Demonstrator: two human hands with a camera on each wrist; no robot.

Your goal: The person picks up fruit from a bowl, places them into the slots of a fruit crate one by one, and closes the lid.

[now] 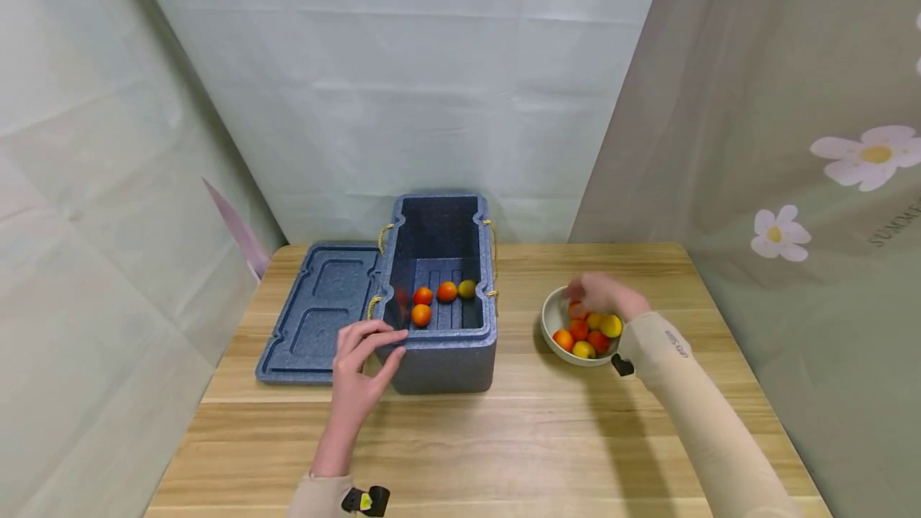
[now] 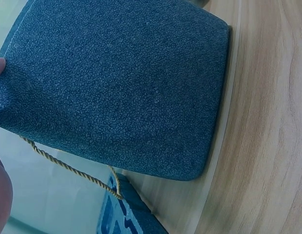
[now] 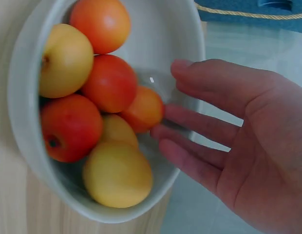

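A blue-grey speckled foam box (image 1: 444, 366) stands uncovered, with a few orange fruits (image 1: 421, 315) and a yellow-green fruit (image 1: 467, 288) on its floor. My left hand (image 1: 360, 362) holds the box's front left corner, index finger at the rim and thumb against the front wall. On the right, a white bowl (image 1: 552, 312) contains several round fruits, some orange-red and some yellow. My right hand (image 3: 253, 122) reaches into this bowl from its far side. Its fingers are spread and fairly straight, fingertips right at a small orange fruit (image 3: 143, 109).
Left of the box, its matching lid (image 1: 305, 350) lies flat on the wooden table (image 1: 504, 454). Yellow rope handles (image 1: 494, 254) hang along the box's sides. Pale cloth sheets (image 1: 432, 102) rise behind the table and on both sides.
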